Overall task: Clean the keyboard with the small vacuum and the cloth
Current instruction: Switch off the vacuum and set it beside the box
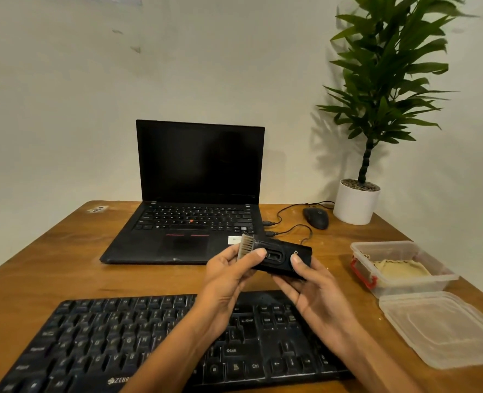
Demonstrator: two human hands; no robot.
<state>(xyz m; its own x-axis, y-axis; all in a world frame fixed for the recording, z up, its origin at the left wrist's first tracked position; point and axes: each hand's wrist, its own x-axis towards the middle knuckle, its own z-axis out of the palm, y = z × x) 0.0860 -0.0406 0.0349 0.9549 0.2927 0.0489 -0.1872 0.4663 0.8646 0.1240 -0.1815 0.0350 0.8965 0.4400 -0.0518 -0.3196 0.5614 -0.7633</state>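
Two hands are committed to one tool. I hold the small vacuum (281,259) in the air above the far edge of the keyboard (115,336), clear of the keys and in front of the laptop (189,222). My left hand (226,275) grasps the nozzle end, with the thumb pressed on the casing just behind the brush head (244,248). My right hand (312,285) grasps the rear of the body, with the thumb on top beside what looks like the switch area. Neither hand is free. The cloth (400,270) lies inside the open container (387,245) at the right of the table (50,265), with the lid (444,330) set beside it.

Step in hand, as I judge it: preparation of the vacuum, either seating the brush or locating the switch. The bristles touch no key. Next move: power on, release one hand, tilt the brush downward, lower it onto a key row, then travel along the row. The cloth stage comes afterwards.
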